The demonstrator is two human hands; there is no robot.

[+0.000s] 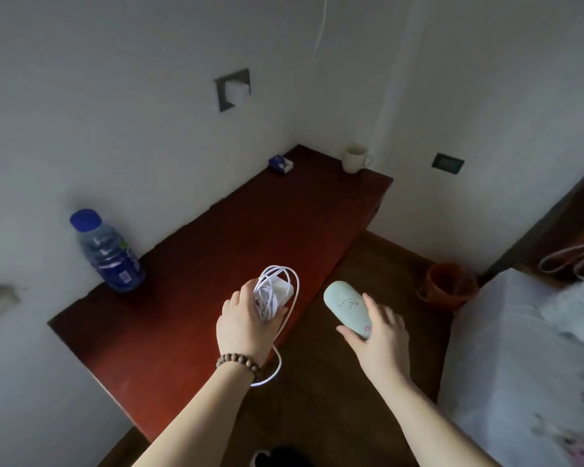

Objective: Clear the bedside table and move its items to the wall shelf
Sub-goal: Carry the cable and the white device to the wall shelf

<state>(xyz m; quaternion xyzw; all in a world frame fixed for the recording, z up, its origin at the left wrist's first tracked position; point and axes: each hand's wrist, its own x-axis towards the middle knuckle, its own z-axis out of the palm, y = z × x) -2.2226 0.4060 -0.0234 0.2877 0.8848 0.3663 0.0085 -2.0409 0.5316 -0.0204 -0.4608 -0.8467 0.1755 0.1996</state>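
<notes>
My left hand (245,323) grips a white charger with its coiled cable (273,291), held just above the front edge of the red-brown wall shelf (189,332); one loop of cable hangs below my wrist. My right hand (380,335) holds a pale green oval case (346,306) over the floor, to the right of the shelf. On the shelf stand a water bottle with a blue cap (107,252) at the left against the wall, a small blue box (280,164) at the back, and a white mug (356,159) in the far corner.
An orange-brown bin (447,286) sits on the wooden floor near the wall corner. A bed with light patterned bedding (526,358) fills the right side. A dark wall socket (447,162) and a wall plate (233,89) are above the shelf.
</notes>
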